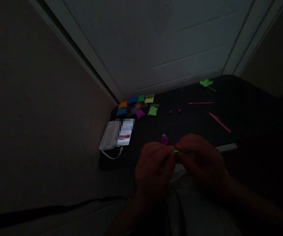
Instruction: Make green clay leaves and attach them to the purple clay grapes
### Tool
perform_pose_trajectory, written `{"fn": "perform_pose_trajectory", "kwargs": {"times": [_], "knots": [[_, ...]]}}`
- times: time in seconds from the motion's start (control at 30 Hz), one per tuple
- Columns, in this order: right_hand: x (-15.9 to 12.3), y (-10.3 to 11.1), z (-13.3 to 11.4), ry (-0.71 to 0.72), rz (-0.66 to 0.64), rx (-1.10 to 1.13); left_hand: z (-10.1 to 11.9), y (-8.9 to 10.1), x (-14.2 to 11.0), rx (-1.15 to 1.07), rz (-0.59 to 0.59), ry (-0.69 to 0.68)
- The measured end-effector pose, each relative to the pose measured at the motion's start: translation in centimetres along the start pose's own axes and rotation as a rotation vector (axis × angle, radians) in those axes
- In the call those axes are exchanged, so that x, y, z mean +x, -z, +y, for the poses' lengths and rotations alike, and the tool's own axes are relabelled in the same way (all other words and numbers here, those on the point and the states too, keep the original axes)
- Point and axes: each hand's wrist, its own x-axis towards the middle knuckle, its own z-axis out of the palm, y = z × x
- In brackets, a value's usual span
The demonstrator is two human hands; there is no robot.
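Between the fingertips of both hands is a small piece of light green modelling clay [175,151], mostly covered by the fingers. My left hand [153,167] pinches it from the left, and my right hand [202,160] pinches it from the right. Just beyond the fingers, a cluster of purple clay balls [165,140] with a green bit on top lies on the dark table [146,131]. Farther back are two small purple balls, one to the left [170,112] and one to the right [179,110].
Clay packets in several colours, including a light green packet [153,110], lie at the back left. Nearby are a white case [109,135] and a lit screen [126,134]. To the right are a pink stick [202,103], a pink knife [219,122] and a green leaf shape [206,83].
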Motion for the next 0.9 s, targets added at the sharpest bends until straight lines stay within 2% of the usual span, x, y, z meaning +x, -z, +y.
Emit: {"fn": "perform_pose_trajectory", "kwargs": {"times": [0.37, 0.63, 0.9], "knots": [[0.0, -0.1, 0.2, -0.003, -0.007, -0.06, -0.24, -0.07, -0.34, -0.05, -0.018, 0.046], [0.11, -0.03, 0.38, 0.023, 0.003, -0.086, -0.32, -0.04, -0.26, -0.025, -0.005, -0.002], [0.15, -0.06, 0.21, 0.002, 0.0, -0.055, -0.1, -0.03, -0.17, -0.024, -0.012, 0.012]]}}
